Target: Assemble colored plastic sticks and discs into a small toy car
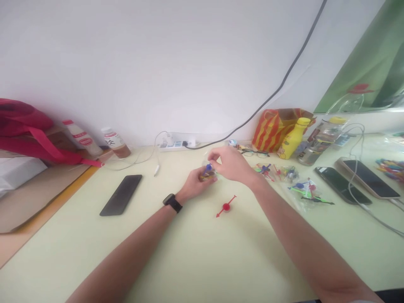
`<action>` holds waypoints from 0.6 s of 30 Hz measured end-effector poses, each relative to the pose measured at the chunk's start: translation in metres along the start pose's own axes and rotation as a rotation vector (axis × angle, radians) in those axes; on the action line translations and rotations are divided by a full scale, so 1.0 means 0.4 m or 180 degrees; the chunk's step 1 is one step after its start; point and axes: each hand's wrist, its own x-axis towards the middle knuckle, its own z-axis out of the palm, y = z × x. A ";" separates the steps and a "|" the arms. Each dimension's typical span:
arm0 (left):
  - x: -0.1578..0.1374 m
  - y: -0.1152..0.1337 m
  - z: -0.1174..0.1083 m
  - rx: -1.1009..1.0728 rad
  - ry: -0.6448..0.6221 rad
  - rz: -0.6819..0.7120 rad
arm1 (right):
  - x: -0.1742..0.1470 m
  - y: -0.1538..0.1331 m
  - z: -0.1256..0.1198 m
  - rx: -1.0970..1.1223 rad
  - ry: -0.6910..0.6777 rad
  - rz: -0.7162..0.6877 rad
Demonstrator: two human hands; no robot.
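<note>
My left hand, with a watch on its wrist, is closed around the lower part of a small clear plastic bag. A blue piece and something yellowish show in or at the bag between my hands. From above, my right hand bends its fingers in a pinch at the bag's upper edge; the exact contact is too blurred to make out. On the table in front of my hands lies a red arrow spinner with a round hub, touched by neither hand.
Several bagged coloured spinners lie to the right, near two phones and a cable. A black phone rests at left. Bottles, a power strip, glasses and a striped bag line the wall.
</note>
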 end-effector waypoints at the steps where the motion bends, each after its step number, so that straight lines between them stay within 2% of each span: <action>1: 0.000 0.001 0.000 0.0038 0.0031 0.0028 | 0.000 0.000 0.002 -0.0028 -0.0118 0.0017; 5: -0.002 0.007 0.001 0.0013 0.0064 0.0031 | -0.004 0.002 -0.015 -0.0100 -0.0455 0.0024; 10: -0.001 0.014 -0.002 -0.0139 0.0037 -0.0091 | -0.013 0.010 -0.055 0.0014 -0.0147 0.0110; 18: 0.001 0.001 -0.002 -0.0147 0.0057 -0.0094 | -0.015 0.024 -0.072 0.0265 -0.0296 0.0059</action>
